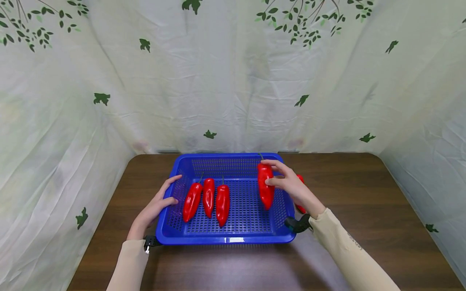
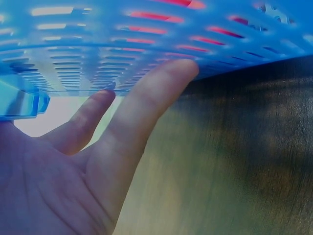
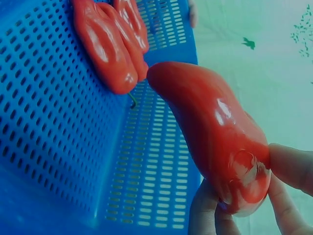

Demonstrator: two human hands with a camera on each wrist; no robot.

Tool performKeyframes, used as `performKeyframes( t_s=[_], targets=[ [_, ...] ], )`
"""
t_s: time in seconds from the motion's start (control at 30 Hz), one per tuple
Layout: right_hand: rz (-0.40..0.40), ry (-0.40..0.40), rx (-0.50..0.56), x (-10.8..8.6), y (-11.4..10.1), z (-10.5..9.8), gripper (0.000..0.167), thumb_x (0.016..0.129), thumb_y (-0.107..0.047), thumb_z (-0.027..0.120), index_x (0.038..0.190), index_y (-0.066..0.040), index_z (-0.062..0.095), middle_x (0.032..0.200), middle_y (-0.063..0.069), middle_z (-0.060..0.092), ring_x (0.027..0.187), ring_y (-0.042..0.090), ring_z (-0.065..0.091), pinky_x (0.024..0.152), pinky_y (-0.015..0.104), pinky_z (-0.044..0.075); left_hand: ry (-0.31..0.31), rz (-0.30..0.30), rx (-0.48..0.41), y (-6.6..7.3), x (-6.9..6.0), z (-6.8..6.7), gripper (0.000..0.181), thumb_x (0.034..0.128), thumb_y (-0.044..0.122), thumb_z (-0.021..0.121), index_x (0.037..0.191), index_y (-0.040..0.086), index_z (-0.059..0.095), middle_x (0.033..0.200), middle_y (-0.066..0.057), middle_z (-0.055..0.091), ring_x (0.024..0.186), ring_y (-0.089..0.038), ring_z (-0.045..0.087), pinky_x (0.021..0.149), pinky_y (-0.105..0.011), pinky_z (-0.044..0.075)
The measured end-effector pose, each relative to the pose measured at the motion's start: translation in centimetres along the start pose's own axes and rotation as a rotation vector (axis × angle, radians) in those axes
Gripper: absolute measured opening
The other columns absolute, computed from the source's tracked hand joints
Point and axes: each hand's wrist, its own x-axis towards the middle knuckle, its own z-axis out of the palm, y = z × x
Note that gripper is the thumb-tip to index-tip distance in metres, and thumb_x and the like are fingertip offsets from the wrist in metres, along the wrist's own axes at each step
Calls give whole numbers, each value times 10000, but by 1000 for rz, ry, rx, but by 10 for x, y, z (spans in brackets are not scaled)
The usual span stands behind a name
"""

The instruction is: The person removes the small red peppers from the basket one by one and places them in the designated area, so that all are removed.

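A blue perforated plastic basket (image 1: 225, 239) sits on the wooden table. Three red peppers (image 1: 223, 204) lie side by side in its left half, and the right wrist view shows these peppers (image 3: 105, 49) too. My right hand (image 1: 285, 180) pinches another red pepper (image 1: 265, 188) near its stem end, above the basket's right part; the thumb and fingers grip this pepper (image 3: 210, 122) in the right wrist view. At the basket's left side, my left hand (image 1: 154, 208) rests with fingers extended. Up close, the left thumb (image 2: 146, 107) lies straight against the slotted wall.
More red (image 1: 301, 208) shows outside the basket's right side, mostly hidden by the right hand and wrist. The brown table (image 1: 349, 194) extends to both sides and in front. A pale leaf-patterned cloth (image 1: 233, 81) hangs behind it and along the sides.
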Motion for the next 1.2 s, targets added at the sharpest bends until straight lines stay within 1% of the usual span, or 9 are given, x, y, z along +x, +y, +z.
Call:
performKeyframes(
  t_s=[0.2, 0.37, 0.57, 0.6, 0.73, 0.93, 1.07, 1.2],
  targets=[
    [8, 14, -38, -4, 0, -8, 551, 888, -61, 598, 1414, -124, 449, 1359, 200, 408, 1059, 363, 522, 847, 429, 507, -2, -2, -8, -1, 0, 0, 697, 901, 39, 478, 1503, 262, 206, 1536, -180, 47, 1282, -521, 275, 861, -552, 484],
    [-7, 29, -30, -6, 2, -13, 542, 890, -40, 591, 1408, -123, 456, 1361, 205, 408, 1080, 363, 495, 842, 419, 504, -4, -3, -13, -1, 0, 0, 694, 906, 35, 473, 1504, 262, 203, 1540, -181, 40, 1287, -529, 266, 857, -562, 483],
    [7, 37, -26, -10, 2, -22, 549, 896, -38, 583, 1415, -148, 441, 1376, 190, 398, 1185, 396, 447, 898, 486, 483, -1, -6, -10, -1, 0, 1, 692, 911, 28, 469, 1505, 265, 205, 1540, -183, 40, 1291, -529, 263, 861, -566, 479],
    [2, 34, -26, -11, 3, -24, 550, 899, -39, 581, 1420, -134, 432, 1379, 199, 394, 1192, 405, 444, 906, 490, 478, -1, -5, -9, -1, 0, 1, 692, 911, 26, 469, 1505, 265, 206, 1539, -183, 42, 1290, -528, 264, 863, -565, 478],
    [-4, 44, -22, -12, 4, -29, 544, 903, -31, 575, 1418, -129, 431, 1364, 197, 408, 1179, 398, 458, 901, 487, 483, 3, -2, -1, -1, 0, 0, 690, 911, 22, 469, 1504, 263, 210, 1535, -185, 52, 1287, -521, 272, 864, -556, 481],
    [-5, 59, -29, -15, 7, -37, 548, 910, -50, 572, 1430, -115, 410, 1361, 199, 420, 1175, 394, 471, 921, 525, 459, 5, 0, 7, -1, 1, 0, 692, 909, 26, 471, 1504, 264, 211, 1535, -186, 56, 1289, -518, 272, 868, -556, 479],
    [-6, 70, -13, -17, 9, -43, 546, 911, -49, 566, 1430, -98, 402, 1356, 213, 414, 1161, 396, 479, 915, 512, 467, 5, 0, 12, -1, 1, 0, 689, 910, 31, 473, 1504, 263, 211, 1537, -186, 50, 1292, -521, 267, 873, -561, 474],
    [-9, 84, 13, -20, 12, -48, 547, 915, -36, 549, 1435, -86, 389, 1352, 218, 403, 1145, 364, 485, 897, 465, 490, 7, 2, 22, -2, 1, 0, 687, 909, 40, 475, 1504, 264, 213, 1540, -180, 44, 1293, -518, 264, 879, -565, 470]
  ],
)
